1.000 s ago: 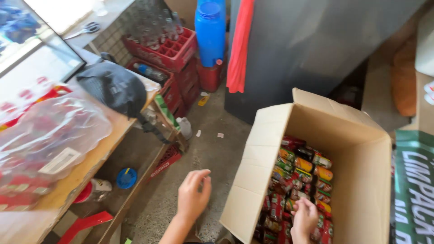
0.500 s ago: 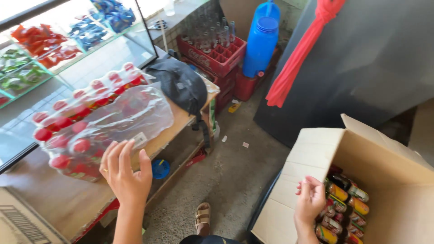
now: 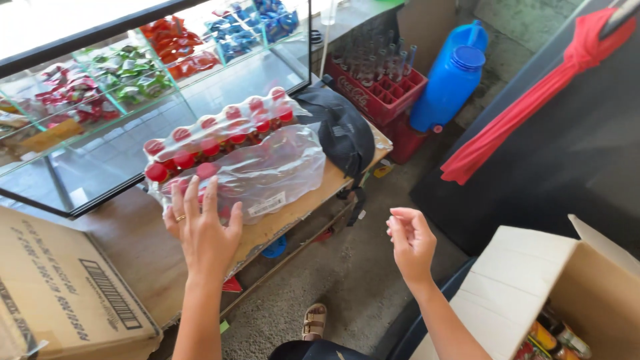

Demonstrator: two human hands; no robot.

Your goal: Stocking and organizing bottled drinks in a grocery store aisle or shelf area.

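At the left edge of your wooden counter (image 3: 143,257) lies a closed cardboard box (image 3: 60,293), its corner overhanging the near edge. Your left hand (image 3: 203,227) is spread flat, fingers apart, palm pressed on the near end of the shrink-wrapped pack of red-capped bottles (image 3: 233,157), which lies along the counter's front, in front of the glass display case (image 3: 100,107). Just past the pack, at the counter's right corner, sits a dark cap (image 3: 340,130). Your right hand (image 3: 412,243) hangs over the concrete floor, loosely curled with fingertips drawn together, holding nothing. To its right, an open carton (image 3: 533,280) shows cans (image 3: 553,337) inside.
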